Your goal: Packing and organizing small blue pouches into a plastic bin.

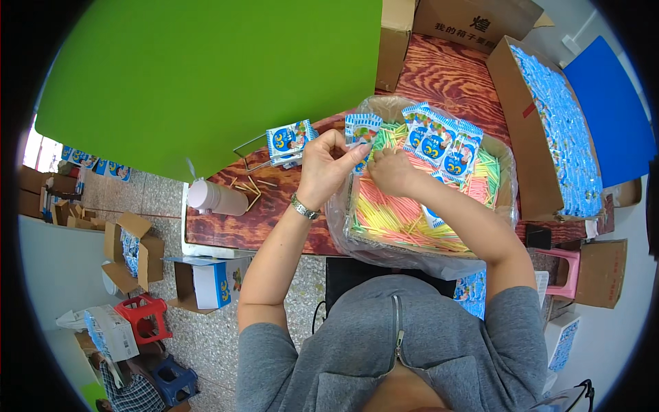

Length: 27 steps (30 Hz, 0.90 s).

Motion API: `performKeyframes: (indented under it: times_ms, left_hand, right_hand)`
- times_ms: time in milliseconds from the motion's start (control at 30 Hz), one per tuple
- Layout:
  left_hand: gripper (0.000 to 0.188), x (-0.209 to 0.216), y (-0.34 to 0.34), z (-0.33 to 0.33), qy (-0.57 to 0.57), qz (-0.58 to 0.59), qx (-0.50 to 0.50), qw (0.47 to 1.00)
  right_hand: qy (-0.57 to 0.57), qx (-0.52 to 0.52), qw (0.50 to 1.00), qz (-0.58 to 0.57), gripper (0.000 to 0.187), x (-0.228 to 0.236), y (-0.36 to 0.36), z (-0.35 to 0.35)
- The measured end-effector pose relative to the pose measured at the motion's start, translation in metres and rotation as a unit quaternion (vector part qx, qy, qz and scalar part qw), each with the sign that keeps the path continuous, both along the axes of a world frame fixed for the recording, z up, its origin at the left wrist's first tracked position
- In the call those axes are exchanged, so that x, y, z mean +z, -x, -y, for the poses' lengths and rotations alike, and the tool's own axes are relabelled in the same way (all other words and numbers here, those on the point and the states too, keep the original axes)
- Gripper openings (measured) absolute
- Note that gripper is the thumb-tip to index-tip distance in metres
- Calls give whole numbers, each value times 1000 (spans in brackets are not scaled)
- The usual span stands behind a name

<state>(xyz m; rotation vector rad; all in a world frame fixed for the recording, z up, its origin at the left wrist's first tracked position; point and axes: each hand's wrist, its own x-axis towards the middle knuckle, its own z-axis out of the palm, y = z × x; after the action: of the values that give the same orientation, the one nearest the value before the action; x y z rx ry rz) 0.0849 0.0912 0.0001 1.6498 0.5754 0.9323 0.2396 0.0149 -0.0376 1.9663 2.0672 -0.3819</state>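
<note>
My left hand [327,163] pinches a small blue-and-white striped packet [362,126] between thumb and fingers, over the near-left part of a plastic-lined carton [504,206]. Close beside its thumb, my right hand [395,172] has its fingers curled together; what they hold, if anything, is hidden. Thin pink, yellow and green sticks [388,216] fill the carton below both hands. Several blue-and-white packets [434,141] lie on top of the sticks at the right. To the left of my left hand, a stack of similar packets [288,139] sits in a wire rack [248,152].
A pinkish bottle [217,198] and loose tan sticks [250,189] are on the red wood-patterned table [439,69]. A tall green panel [226,62] rises behind the rack. At the right stands a long carton [528,130] full of packets. Cartons and stools [145,316] stand on the floor.
</note>
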Motion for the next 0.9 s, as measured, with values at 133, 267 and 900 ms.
performKeyframes:
  times_ms: [133,267,900]
  left_hand:
    - [34,-5,10,-4,15,-14,5,1000]
    - [29,-5,14,-7,28,-46,-7,999]
    - [36,-5,10,-4,-5,-40,7,999]
  right_hand:
    - [17,12,999,35,30,10,8,-2]
    - [24,-27,999,-5,33,27,2,-7]
    - [39,-15,999,21,38,-16,20,-9]
